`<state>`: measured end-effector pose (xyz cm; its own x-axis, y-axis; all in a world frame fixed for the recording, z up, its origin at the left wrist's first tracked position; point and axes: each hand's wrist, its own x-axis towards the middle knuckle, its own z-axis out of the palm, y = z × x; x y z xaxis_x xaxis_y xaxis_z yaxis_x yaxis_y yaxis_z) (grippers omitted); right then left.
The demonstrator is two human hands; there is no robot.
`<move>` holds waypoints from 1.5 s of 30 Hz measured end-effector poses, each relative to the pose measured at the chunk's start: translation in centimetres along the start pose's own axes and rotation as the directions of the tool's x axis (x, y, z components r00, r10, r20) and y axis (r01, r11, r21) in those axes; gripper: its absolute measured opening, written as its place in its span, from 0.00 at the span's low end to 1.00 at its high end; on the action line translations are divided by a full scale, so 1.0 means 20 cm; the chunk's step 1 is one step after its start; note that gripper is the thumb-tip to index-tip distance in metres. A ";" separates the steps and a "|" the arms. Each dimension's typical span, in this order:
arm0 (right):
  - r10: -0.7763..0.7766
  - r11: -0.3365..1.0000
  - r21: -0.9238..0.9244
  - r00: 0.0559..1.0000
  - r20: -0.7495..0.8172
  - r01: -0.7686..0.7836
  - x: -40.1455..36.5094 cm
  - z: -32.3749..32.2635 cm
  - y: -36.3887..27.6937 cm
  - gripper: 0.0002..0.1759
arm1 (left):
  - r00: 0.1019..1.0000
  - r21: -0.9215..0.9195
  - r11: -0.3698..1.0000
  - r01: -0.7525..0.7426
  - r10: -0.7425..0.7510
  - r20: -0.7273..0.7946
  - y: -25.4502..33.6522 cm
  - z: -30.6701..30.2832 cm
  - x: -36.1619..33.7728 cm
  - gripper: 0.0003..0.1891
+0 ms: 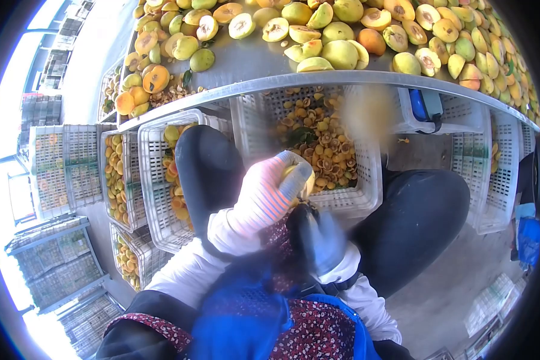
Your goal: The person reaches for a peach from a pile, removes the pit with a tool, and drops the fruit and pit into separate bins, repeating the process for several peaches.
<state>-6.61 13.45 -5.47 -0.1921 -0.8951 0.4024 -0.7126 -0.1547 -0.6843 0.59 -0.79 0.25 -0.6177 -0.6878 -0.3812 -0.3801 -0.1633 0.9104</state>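
Observation:
My left hand (270,189), in a striped glove with grey fingertips, is wrapped round a yellow fruit (308,180) in front of my body. Just below and right of it is my right hand (327,243), gloved and smeared by motion, its fingers closed round something dark that I cannot make out. The two hands nearly touch at the lower side of the fruit. Beyond them, between my knees, a white crate (369,198) holds many small brown-yellow pieces (336,147). A blurred yellowish object (371,114) shows over the crate's right side.
A metal table (234,57) heaped with halved and whole fruits (342,54) curves across the top. White crates of fruit (156,180) stand at the left, with stacked crates (66,171) beyond. At the right are another white crate (504,174) and a blue object (418,105) under the table.

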 end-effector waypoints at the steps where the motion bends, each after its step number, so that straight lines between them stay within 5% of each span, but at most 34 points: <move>1: 0.039 0.992 0.121 0.999 0.036 -0.043 -0.04 0.02 0.02 0.21 | 0.998 -0.175 0.983 0.059 -0.052 0.046 0.00 0.01 0.00 0.11; 2: 0.050 0.984 0.171 0.998 0.041 -0.056 -0.05 0.03 0.03 0.21 | 0.990 -0.341 0.932 0.123 -0.094 0.102 0.00 0.01 0.00 0.11; 4: 0.050 0.978 0.203 0.999 0.021 -0.053 -0.02 0.02 0.00 0.21 | 0.993 -0.325 0.941 0.095 -0.064 0.104 0.02 0.02 -0.01 0.12; 7: 0.356 0.776 0.504 0.923 0.148 -0.381 0.03 -0.05 -0.11 0.16 | 0.994 -0.329 0.943 0.044 -0.008 0.112 0.00 0.02 -0.01 0.13; 9: 0.501 0.152 0.761 0.713 0.491 -0.631 0.06 -0.07 -0.13 0.14 | 0.993 -0.341 0.940 0.016 0.026 0.117 -0.03 0.01 0.01 0.13; 10: 0.403 -0.324 0.707 0.584 0.705 -0.629 0.08 -0.06 -0.11 0.16 | 0.992 -0.347 0.938 0.011 0.034 0.122 -0.04 0.01 0.01 0.13; 11: 0.199 -0.722 0.463 0.487 0.850 -0.514 0.09 -0.06 -0.10 0.20 | 0.991 -0.354 0.935 0.009 0.040 0.128 -0.06 0.01 0.00 0.13; 12: 0.023 -0.827 0.313 0.529 0.848 -0.467 0.08 -0.04 -0.07 0.24 | 0.996 -0.321 0.947 -0.008 0.037 0.084 -0.08 0.02 0.01 0.14; 14: -0.158 -0.938 0.092 0.647 0.746 -0.335 0.08 -0.02 -0.06 0.25 | 0.978 -0.501 0.844 0.192 -0.124 0.166 -0.11 0.02 0.01 0.15; 15: -0.228 -0.960 -0.034 0.706 0.671 -0.279 0.09 -0.02 -0.05 0.25 | 0.956 -0.577 0.765 0.287 -0.193 0.219 -0.12 0.02 0.01 0.15; 19: -0.238 -0.943 0.094 0.844 0.480 -0.320 0.12 -0.03 -0.03 0.27 | 0.896 -0.816 0.505 0.281 -0.442 0.036 -0.12 0.07 0.01 0.19; 20: -0.202 -0.961 0.090 0.884 0.421 -0.262 0.11 -0.01 -0.02 0.27 | 0.885 -0.764 0.617 0.189 -0.445 -0.140 -0.10 0.03 -0.02 0.17; 22: -0.129 -0.963 0.123 0.810 0.572 -0.240 0.08 0.01 0.00 0.26 | 0.894 -0.520 0.843 -0.137 -0.121 -0.431 -0.14 -0.17 -0.05 0.17; 24: -0.063 -0.957 0.174 0.748 0.660 -0.234 0.04 0.02 0.00 0.26 | 0.757 -0.401 0.840 -0.365 0.016 -0.654 -0.14 -0.50 -0.05 0.17; 25: -0.052 -0.947 0.204 0.749 0.660 -0.246 0.05 0.03 0.00 0.25 | 0.667 -0.139 0.906 -0.399 0.183 -0.722 -0.05 -0.60 -0.05 0.16; 26: -0.042 -0.938 0.234 0.750 0.660 -0.257 0.05 0.03 0.00 0.25 | 0.700 0.431 0.902 -0.022 0.321 -0.638 -0.03 -0.81 -0.05 0.15; 27: -0.024 -0.916 0.277 0.728 0.685 -0.291 0.07 0.02 0.01 0.25 | 0.712 0.894 0.425 0.142 0.584 -0.390 0.00 -0.89 -0.01 0.15; 29: 0.021 -0.872 0.344 0.675 0.737 -0.349 0.09 0.02 0.00 0.24 | 0.785 0.951 0.108 0.288 0.543 -0.299 0.01 -0.92 0.04 0.14; 30: 0.026 -0.872 0.324 0.627 0.779 -0.367 0.10 0.04 0.01 0.25 | 0.672 0.943 0.328 0.063 0.685 -0.283 0.11 -0.78 0.11 0.12; 31: 0.032 -0.872 0.302 0.572 0.820 -0.385 0.09 0.07 0.04 0.25 | 0.716 0.867 0.489 0.096 0.571 -0.401 0.23 -0.61 0.17 0.11; 32: 0.039 -0.872 0.278 0.509 0.860 -0.402 0.08 0.10 0.06 0.25 | 0.744 0.820 0.570 -0.062 0.573 -0.343 0.27 -0.52 0.25 0.11; 33: 0.047 -0.874 0.252 0.443 0.895 -0.416 0.07 0.11 0.07 0.25 | 0.749 0.849 0.501 -0.165 0.624 -0.223 0.26 -0.47 0.38 0.12; 34: 0.261 -0.808 0.405 0.356 0.897 -0.427 0.09 0.12 0.04 0.24 | 0.809 0.894 0.435 -0.107 0.561 -0.176 0.34 -0.35 0.45 0.14; 36: 0.274 -0.813 0.389 0.306 0.912 -0.433 0.09 0.10 0.06 0.25 | 0.855 0.917 0.336 -0.214 0.518 0.010 0.29 -0.21 0.67 0.24; 37: 0.277 -0.817 0.380 0.283 0.918 -0.433 0.09 0.09 0.07 0.25 | 0.934 0.952 0.297 -0.069 0.356 -0.043 0.35 -0.14 0.75 0.35; 39: 0.375 -0.732 0.455 0.259 0.890 -0.506 0.14 0.04 0.04 0.25 | 0.967 0.856 0.505 -0.111 0.253 -0.024 0.33 -0.13 0.86 0.41; 42: 0.429 -0.684 0.484 0.237 0.872 -0.545 0.16 0.03 0.03 0.24 | 0.871 0.852 0.465 -0.240 0.490 -0.021 0.25 -0.18 0.95 0.42; 45: 0.367 -0.735 0.489 0.331 0.869 -0.470 0.13 0.02 0.06 0.24 | 0.922 0.870 0.482 -0.107 0.375 -0.095 0.26 -0.23 0.90 0.41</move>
<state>-7.61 10.79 -5.56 0.2615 -0.7169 -0.6462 0.9439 0.3298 0.0160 -9.29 -17.22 -1.12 -0.6467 -0.7628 0.0054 -0.7161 0.6096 0.3400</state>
